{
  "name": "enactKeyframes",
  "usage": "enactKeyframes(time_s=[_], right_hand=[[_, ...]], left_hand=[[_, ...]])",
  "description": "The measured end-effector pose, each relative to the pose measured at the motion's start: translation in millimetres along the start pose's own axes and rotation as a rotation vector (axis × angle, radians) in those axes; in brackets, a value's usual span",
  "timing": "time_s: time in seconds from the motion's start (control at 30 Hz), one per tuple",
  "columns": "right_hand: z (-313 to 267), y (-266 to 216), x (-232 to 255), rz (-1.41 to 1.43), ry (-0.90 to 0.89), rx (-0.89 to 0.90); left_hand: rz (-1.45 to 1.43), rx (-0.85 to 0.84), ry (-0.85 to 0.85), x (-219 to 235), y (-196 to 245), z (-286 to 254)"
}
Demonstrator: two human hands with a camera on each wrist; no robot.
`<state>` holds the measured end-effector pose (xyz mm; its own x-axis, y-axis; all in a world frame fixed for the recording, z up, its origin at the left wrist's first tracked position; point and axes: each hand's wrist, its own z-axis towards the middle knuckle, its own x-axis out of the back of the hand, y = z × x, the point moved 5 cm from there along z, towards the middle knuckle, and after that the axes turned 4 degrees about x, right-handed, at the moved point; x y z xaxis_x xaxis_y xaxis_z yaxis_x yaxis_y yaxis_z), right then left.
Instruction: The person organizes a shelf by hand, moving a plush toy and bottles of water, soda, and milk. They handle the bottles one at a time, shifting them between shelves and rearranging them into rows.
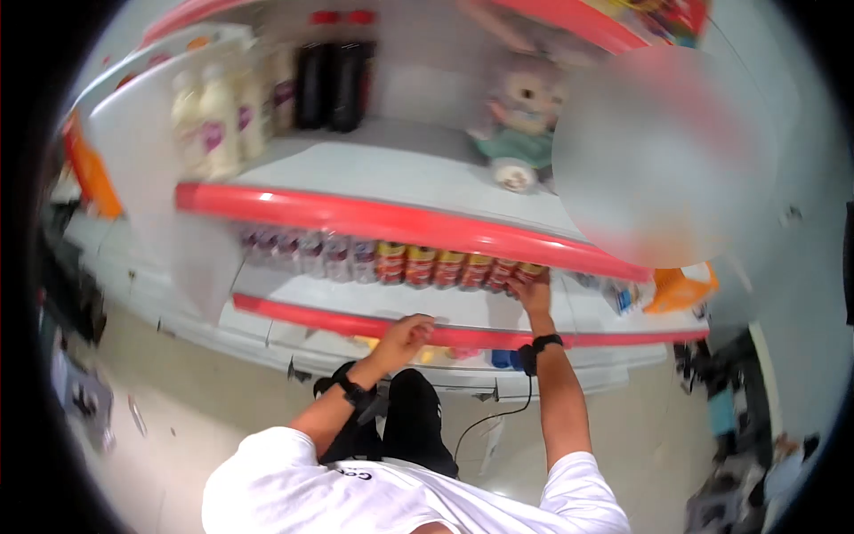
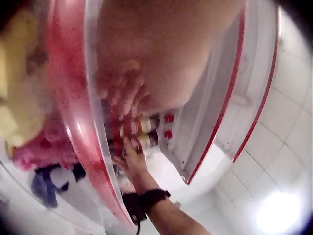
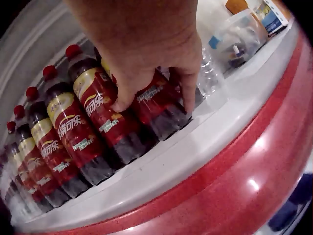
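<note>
On the lower shelf stands a row of cola bottles (image 3: 71, 127) with red caps and red-and-yellow labels. At the row's right end my right hand (image 3: 146, 54) grips a cola bottle (image 3: 159, 105), thumb on one side and fingers on the other. The bottle's cap and upper part are hidden under the hand. In the head view the right hand (image 1: 534, 295) reaches in beneath the upper shelf. My left hand (image 1: 405, 340) hangs loosely curled by the lower shelf's red front edge (image 1: 480, 338), holding nothing.
Clear bottles (image 1: 335, 256) continue the row to the left. Above, the upper shelf's red edge (image 1: 409, 230) overhangs, with milky bottles (image 1: 218, 125), dark bottles (image 1: 334, 84) and a plush toy (image 1: 520, 125). A clear plastic container (image 3: 242, 39) stands right of the colas.
</note>
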<state>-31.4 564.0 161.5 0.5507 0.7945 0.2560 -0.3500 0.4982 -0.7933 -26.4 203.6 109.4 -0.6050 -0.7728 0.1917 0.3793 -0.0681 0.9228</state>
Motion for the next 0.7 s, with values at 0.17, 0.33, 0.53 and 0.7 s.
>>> enactKeyframes(time_s=[0.17, 0.33, 0.53, 0.7], right_hand=[[-28, 58, 21, -0.193, 0.063, 0.017], [-85, -54, 8, -0.354, 0.027, 0.102], [-66, -309, -88, -0.264, -0.487, 0.484], [1, -490, -186, -0.335, -0.619, 1.011]], left_hand=[[0.29, 0.078, 0.515, 122, 47, -111], [0.532, 0.183, 0.752, 216, 58, -207], [0.881, 0.043, 0.693, 263, 60, -181], [1.146, -0.149, 0.582, 234, 2, -110]])
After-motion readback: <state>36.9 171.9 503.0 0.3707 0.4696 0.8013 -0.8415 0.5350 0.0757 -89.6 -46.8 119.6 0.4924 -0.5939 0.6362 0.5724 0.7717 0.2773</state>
